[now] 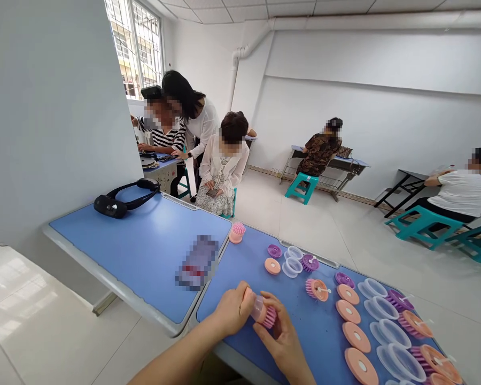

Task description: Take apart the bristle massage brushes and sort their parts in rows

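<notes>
Over the front of the blue table (260, 286), both my hands are closed on one small scrubbing brush (260, 308) with a clear cup, a peach ring and pink bristles. My left hand (234, 309) wraps round its cup end; a bit of peach shows at the thumb. On the bristle end, my right hand (282, 337) holds with thumb and fingers. Beyond them stands a peach brush with pink bristles (237, 233). Right of my hands lie a peach disc (272, 266), a purple disc (274, 251), clear cups (292, 267) and a bristled peach head with a white stem (318, 290).
Rows of peach discs (356, 337), clear cups (389, 333) and bristled heads (414, 324) fill the table's right side. A pixelated phone-like item (198, 263) and a black headset (126, 199) lie on the left table (144, 240). Several people sit or stand beyond, some on green stools (302, 187).
</notes>
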The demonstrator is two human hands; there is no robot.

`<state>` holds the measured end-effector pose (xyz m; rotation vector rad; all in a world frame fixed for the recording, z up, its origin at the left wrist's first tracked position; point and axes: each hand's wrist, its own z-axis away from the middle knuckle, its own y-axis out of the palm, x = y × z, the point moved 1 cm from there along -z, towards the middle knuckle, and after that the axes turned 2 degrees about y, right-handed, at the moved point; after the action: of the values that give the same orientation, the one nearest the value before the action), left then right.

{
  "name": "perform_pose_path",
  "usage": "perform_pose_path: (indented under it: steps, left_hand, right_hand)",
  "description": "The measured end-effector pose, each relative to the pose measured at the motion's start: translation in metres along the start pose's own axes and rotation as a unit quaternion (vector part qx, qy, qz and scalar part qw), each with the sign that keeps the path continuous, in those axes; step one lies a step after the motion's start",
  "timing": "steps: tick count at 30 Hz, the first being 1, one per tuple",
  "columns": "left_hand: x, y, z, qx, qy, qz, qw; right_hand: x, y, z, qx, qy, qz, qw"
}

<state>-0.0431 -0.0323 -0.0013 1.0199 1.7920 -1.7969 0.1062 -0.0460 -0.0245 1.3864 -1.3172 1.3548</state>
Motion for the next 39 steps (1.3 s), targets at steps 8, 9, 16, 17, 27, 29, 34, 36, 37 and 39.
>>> perform_pose_path:
  steps: [8,9,16,17,27,29,34,36,37,39]
  left_hand:
    - [-0.002,0.000,0.000,0.002,0.002,0.007,1.000]
    - [-0.002,0.000,0.000,0.002,0.001,0.008,1.000]
    - [-0.003,-0.002,-0.001,-0.001,-0.008,0.023,1.000]
    - [-0.003,-0.003,-0.001,-0.001,-0.008,0.025,1.000]
    - [-0.005,-0.002,-0.001,0.010,0.001,0.032,0.999]
    - [-0.005,-0.001,-0.001,0.010,0.003,0.033,0.999]
    - [-0.003,-0.002,-0.002,0.004,0.003,0.036,0.999]
    - [-0.003,-0.002,-0.002,0.004,0.005,0.037,0.999]
    - [-0.003,-0.003,-0.002,0.005,0.006,0.038,0.999]
    - [-0.002,-0.002,-0.001,0.008,0.007,0.038,0.999]
  right_hand:
    - [-0.003,-0.003,-0.002,-0.016,0.073,0.053,0.996]
    - [-0.003,-0.004,-0.001,-0.009,0.070,0.054,0.996]
    - [-0.005,-0.001,0.002,-0.006,-0.004,0.087,0.996]
    - [-0.004,-0.001,0.002,-0.004,0.010,0.085,0.996]
    - [0.015,-0.004,0.005,0.031,-0.002,0.185,0.982]
    - [0.015,0.000,0.007,0.007,-0.030,0.235,0.972]
    - [0.013,0.005,0.008,-0.018,-0.054,0.273,0.960]
    - [0.016,0.003,0.006,-0.006,-0.033,0.263,0.964]
    - [0.019,0.001,0.006,0.008,-0.021,0.255,0.967]
    - [0.024,-0.001,0.005,0.039,-0.001,0.244,0.969]
